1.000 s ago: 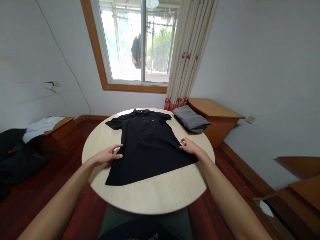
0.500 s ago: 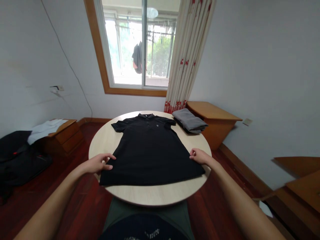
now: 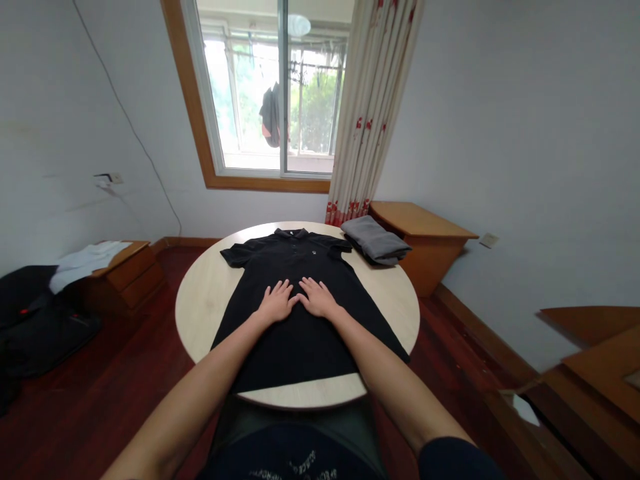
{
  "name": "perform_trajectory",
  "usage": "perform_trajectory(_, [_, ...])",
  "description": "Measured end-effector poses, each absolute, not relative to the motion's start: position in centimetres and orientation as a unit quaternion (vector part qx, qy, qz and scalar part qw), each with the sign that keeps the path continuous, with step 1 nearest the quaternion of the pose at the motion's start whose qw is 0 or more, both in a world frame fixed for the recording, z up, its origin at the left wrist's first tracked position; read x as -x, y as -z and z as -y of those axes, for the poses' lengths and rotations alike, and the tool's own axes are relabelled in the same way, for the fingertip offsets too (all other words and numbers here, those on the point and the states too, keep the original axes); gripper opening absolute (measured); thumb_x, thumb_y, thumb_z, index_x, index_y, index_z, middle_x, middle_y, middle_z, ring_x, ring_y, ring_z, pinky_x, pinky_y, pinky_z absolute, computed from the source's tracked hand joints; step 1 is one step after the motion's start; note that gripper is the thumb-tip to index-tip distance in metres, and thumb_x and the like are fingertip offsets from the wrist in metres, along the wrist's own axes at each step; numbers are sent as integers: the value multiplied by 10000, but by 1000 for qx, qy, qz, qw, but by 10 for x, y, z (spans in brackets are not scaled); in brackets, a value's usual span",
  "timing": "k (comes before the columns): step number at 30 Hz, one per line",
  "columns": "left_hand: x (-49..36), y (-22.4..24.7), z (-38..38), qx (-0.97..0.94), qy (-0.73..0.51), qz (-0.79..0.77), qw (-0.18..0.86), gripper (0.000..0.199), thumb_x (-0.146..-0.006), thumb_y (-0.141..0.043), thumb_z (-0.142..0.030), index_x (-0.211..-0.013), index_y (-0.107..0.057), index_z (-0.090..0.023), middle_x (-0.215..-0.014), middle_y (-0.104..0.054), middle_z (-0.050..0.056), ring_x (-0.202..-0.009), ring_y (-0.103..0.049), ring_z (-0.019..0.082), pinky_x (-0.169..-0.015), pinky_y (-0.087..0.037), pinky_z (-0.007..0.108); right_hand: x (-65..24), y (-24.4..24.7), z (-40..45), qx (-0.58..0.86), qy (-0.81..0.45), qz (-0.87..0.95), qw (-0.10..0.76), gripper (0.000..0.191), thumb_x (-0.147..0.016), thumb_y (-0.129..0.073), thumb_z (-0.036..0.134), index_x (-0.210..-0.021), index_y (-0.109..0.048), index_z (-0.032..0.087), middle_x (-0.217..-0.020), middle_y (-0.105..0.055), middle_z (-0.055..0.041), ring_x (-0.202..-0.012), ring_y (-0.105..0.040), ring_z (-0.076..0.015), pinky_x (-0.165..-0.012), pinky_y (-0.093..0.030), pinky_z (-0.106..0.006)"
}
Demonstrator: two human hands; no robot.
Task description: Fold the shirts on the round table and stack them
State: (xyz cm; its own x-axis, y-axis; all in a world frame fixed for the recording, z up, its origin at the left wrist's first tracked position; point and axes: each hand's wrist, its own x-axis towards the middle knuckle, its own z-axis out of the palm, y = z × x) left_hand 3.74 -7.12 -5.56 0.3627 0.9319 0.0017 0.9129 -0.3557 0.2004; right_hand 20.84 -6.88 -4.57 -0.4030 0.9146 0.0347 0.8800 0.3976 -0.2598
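Observation:
A black short-sleeved polo shirt (image 3: 295, 347) lies spread face up on a round pale table (image 3: 193, 307), its collar toward the window and its hem near the front edge. My left hand (image 3: 278, 302) rests flat on the middle of the shirt with fingers spread. Beside it, my right hand (image 3: 318, 297) also lies flat on the cloth, fingers apart, the two hands nearly touching. Neither hand grips anything. Folded grey and dark clothes (image 3: 376, 240) sit at the table's back right.
Behind the table stands a wooden desk (image 3: 420, 220) at the right, below a curtain (image 3: 367, 120). A low wooden cabinet (image 3: 133, 273) with white cloth (image 3: 87, 263) is at the left, near a black bag (image 3: 45, 327).
Both hands have moved inward from the shirt's side edges to its middle, and their fingers are now spread flat. The shirt's hem lies slightly closer to me.

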Motion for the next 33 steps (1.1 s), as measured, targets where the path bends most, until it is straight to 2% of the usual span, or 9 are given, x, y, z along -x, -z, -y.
perform_trajectory(4, [-11,72,63,-811,-54,-580,51,690,-1030,-244,-550,-1597,-329,-166,-1678,-211,96,-1562,-149,284,-1244,-139,520,-244,63,65,571,-99,811,79,649,-1047,-303,542,-1593,-322,191,-1677,-229,-87,-1559,-168,-229,-1251,-123,-464])
perform_trajectory(10, [49,73,50,-766,-50,-640,33,697,-1024,-231,-547,-1603,-318,-169,-1679,-207,92,-1559,-164,277,-1240,-170,482,-313,68,60,652,-67,753,63,672,-1049,-282,546,-1604,-292,166,-1680,-213,-99,-1561,-154,-232,-1248,-142,-430])
perform_trajectory(20, [71,72,73,-753,-41,-657,22,669,-1024,-244,-520,-1583,-355,-169,-1675,-232,111,-1553,-185,293,-1218,-196,529,-328,69,72,671,-53,739,32,685,-1054,-282,537,-1596,-295,119,-1675,-220,-133,-1552,-192,-259,-1245,-158,-420])
perform_trajectory(23, [71,62,75,-759,-29,-650,18,656,-1000,-313,-545,-1511,-468,-164,-1621,-368,147,-1490,-323,345,-1197,-213,571,-323,53,81,666,-55,744,-5,697,-1031,-348,551,-1562,-367,101,-1649,-285,-172,-1522,-267,-316,-1208,-259,-462])
perform_trajectory(25, [71,53,64,-760,-46,-648,8,616,-982,-368,-541,-1416,-565,-151,-1533,-487,174,-1407,-436,360,-1178,-261,549,-316,39,77,667,-53,742,-23,672,-996,-440,560,-1481,-491,98,-1563,-428,-209,-1433,-414,-360,-1137,-365,-478])
perform_trajectory(28, [72,42,30,-749,-113,-652,-24,577,-989,-369,-500,-1389,-581,-142,-1528,-484,173,-1405,-432,344,-1174,-293,496,-299,22,51,663,-20,748,12,548,-975,-513,495,-1372,-598,127,-1417,-565,-208,-1272,-566,-355,-1043,-451,-448])
perform_trajectory(30, [72,41,1,-736,-138,-662,-25,600,-1004,-331,-491,-1446,-532,-140,-1586,-414,160,-1453,-367,341,-1191,-271,519,-289,19,24,652,-3,756,53,497,-981,-517,434,-1391,-585,162,-1460,-526,-181,-1255,-580,-331,-1016,-473,-410])
perform_trajectory(33, [77,45,-37,-697,-115,-707,33,658,-1013,-253,-529,-1527,-446,-165,-1630,-350,143,-1473,-341,363,-1176,-273,603,-280,24,-18,649,-3,757,71,504,-989,-507,408,-1456,-531,221,-1573,-407,-132,-1258,-587,-313,-986,-498,-377])
